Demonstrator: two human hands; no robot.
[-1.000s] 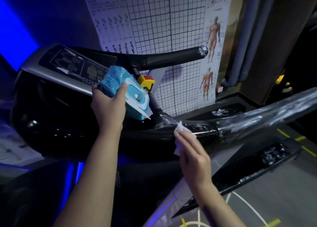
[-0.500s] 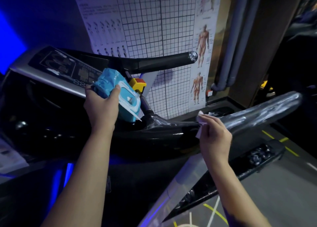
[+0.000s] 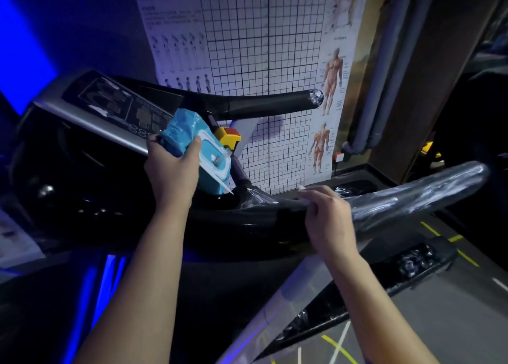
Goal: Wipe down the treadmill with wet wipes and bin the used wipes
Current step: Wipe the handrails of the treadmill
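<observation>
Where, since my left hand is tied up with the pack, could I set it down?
Likeliest the dark recess below the console, left of the left hand, though dim. The rail beyond the right hand is bare for a pass. Crowded around the stop button.

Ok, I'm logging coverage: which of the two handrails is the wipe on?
The near handrail, wrapped in plastic film; the right hand holds the wipe at it. The far handrail is bare and untouched.

Blue wipe pack (image 3: 189,141), black treadmill handrail (image 3: 412,198), yellow-and-red safety key (image 3: 227,137), black-gridded white wall chart (image 3: 264,61)
</observation>
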